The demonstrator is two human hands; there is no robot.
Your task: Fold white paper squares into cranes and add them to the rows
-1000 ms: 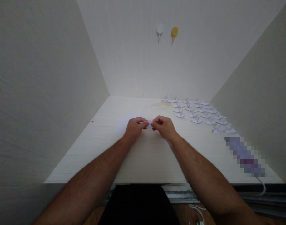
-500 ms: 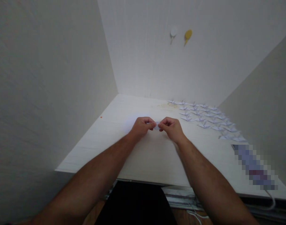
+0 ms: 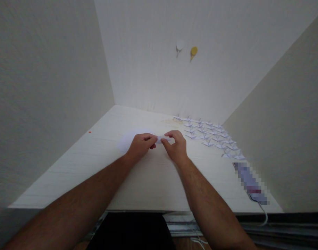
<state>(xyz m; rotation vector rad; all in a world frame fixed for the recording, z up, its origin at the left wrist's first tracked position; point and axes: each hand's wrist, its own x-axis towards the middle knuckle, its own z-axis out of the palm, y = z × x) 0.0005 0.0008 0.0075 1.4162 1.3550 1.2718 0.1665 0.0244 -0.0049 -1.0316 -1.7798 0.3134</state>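
- Left grip [image 3: 140, 146]: pinched shut on the left end of the small folded paper [image 3: 160, 139]. Fingers curled under, knuckles up, just left of frame centre.
- Right grip [image 3: 176, 148]: clenched on the right end of the same paper, thumb and forefinger tips pressed on it, other fingers arched above.
- Small folded paper: white, thin, creased, narrow in shape. Held between both grips at frame centre, close over the table [image 3: 148, 180]. Mostly covered by fingertips, so exact fold cannot be told.
- Bare forearms from the bottom corners of the frame, converging at centre.
- Table: pale wood-grain laminate, matte, flat, with a straight front edge across the lower frame.
- Flat paper sheet [image 3: 126, 140]: white, smooth, lying on the table partly under the left grip, left of centre.
- Paper cranes [image 3: 208, 136]: many small white origami figures with pointed wings and sharp creases. Set in rough rows on the table, right of centre, well apart from the grips.
- Faint yellowish stain [image 3: 170, 121] on the table, just left of the farthest cranes.
- Tiny orange dot [image 3: 90, 132] on the table near its left edge.
- Pixelated oblong object [image 3: 250, 182] at lower right on the table, greyish-lilac with a red patch. Material unreadable.
- White cable [image 3: 263, 215]: thin, curved, trailing off the near end of that object over the table edge.
- Two wall hooks in the upper centre on the off-white rear panel: white hook [image 3: 179, 46], round and glossy, and yellow hook [image 3: 193, 51], round, just beside it.
- Plain matte side panels on the left and right of the frame.
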